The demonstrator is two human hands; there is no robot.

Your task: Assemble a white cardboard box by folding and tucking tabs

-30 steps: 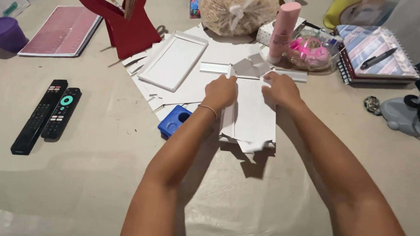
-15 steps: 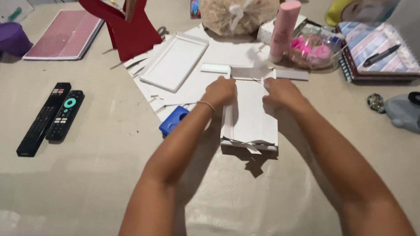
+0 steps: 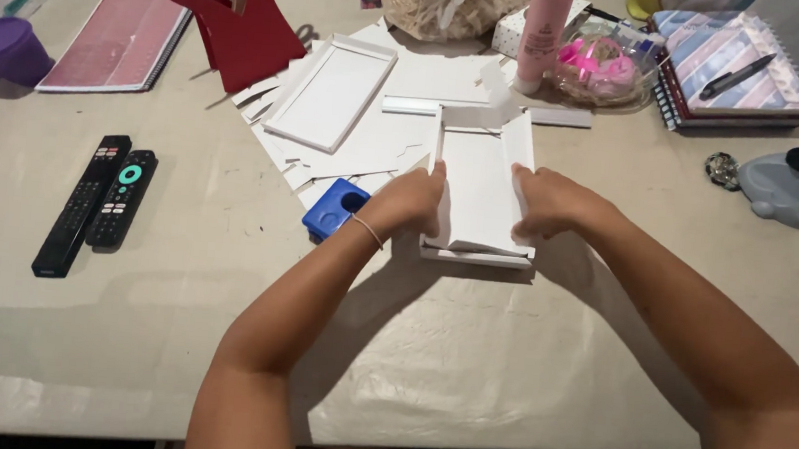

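A white folded paper box [image 3: 479,179] lies flat on the table in front of me, its long sides bent up. My left hand [image 3: 408,200] grips its left wall and my right hand [image 3: 549,200] grips its right wall, thumbs inside. A thin band circles my left wrist. A small blue cube-shaped object with a round hole [image 3: 335,207] sits just left of my left hand.
A finished white paper tray [image 3: 329,91] rests on loose white sheets behind. Two black remotes [image 3: 97,203] lie at the left. A red heart-shaped stand [image 3: 236,12], pink notebook [image 3: 119,41], purple cup [image 3: 3,46], pink bottle [image 3: 544,22], striped notebooks with a pen [image 3: 730,65] ring the table.
The white paper piece was turned and set flat on the table, its sides folded upright. Both hands shifted from its far end to its side walls.
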